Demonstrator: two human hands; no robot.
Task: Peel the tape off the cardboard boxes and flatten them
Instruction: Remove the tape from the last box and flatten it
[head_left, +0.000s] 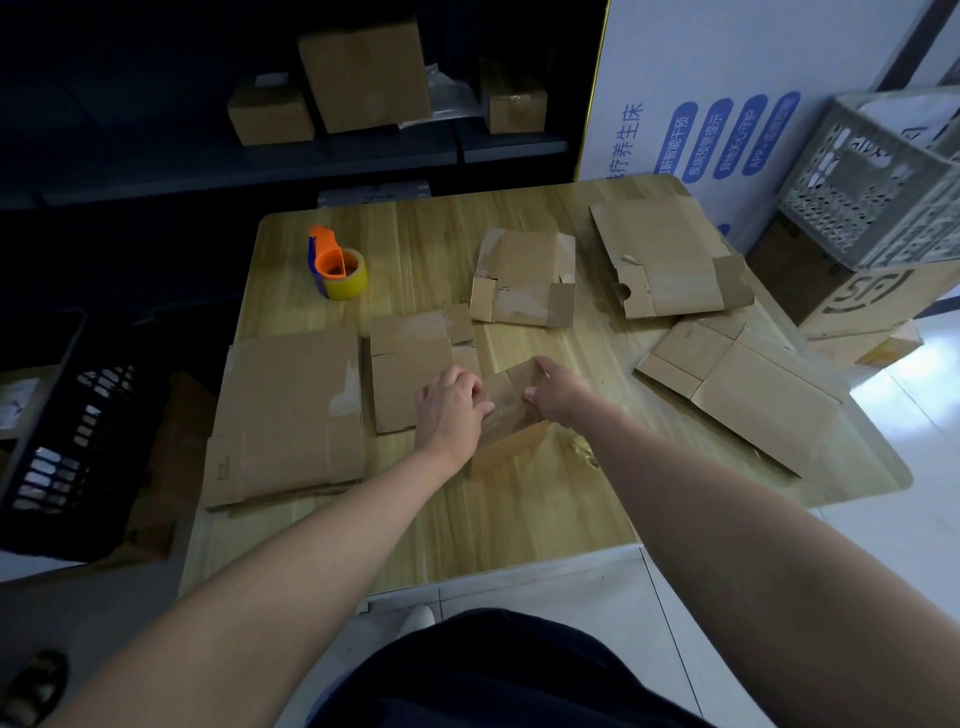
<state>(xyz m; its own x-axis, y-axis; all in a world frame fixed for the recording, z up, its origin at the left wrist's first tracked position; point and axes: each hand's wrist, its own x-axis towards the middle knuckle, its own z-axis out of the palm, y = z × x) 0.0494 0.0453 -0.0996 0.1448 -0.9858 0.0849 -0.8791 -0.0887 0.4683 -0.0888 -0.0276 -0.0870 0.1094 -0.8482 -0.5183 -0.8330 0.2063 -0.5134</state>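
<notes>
A small brown cardboard box (506, 410) stands near the middle of the wooden table (519, 519), still box-shaped. My left hand (449, 408) grips its left side with curled fingers. My right hand (558, 395) holds its right top edge, thumb on the near face. Flattened boxes lie around it: a large one (291, 415) at the left, a smaller one (410, 364) under my left hand, one (524, 278) behind, one (670, 254) at the back right and one (737, 384) at the right edge.
An orange tape dispenser (337, 267) with a yellow roll sits at the table's back left. Dark crate (57, 447) stands left of the table. A grey crate (878, 182) on a printed carton is at the right. Shelf boxes (363, 73) stand behind.
</notes>
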